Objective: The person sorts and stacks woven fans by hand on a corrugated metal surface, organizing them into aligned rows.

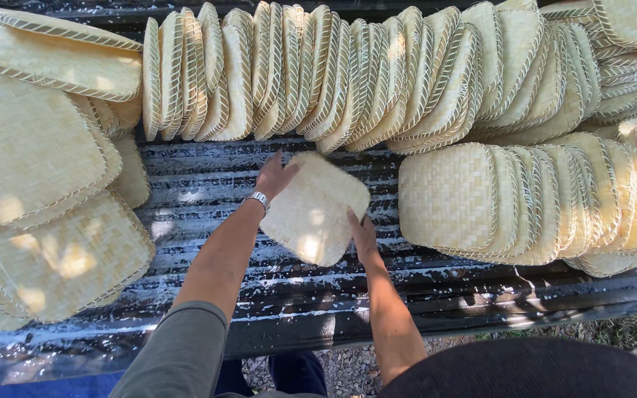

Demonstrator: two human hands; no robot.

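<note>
hands point(318, 210) grip a squarish woven straw tray point(313, 208) over ridged dark metal sheet point(208, 177).

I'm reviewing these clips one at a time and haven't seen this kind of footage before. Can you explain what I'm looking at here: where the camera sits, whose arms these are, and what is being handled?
There is one picture, taken by a camera worn on a person's head, looking down, so the two arms reaching in from the bottom are that person's own. No machine is involved, only bare hands.

The left hand, with a metal watch on its wrist, and the right hand hold one pale woven mat, roughly square with rounded corners, by opposite edges.

Below it lies a dark ribbed metal sheet. Many similar mats rest on it: an overlapping row along the top, a second row on the right, and flat mats on the left.
</note>
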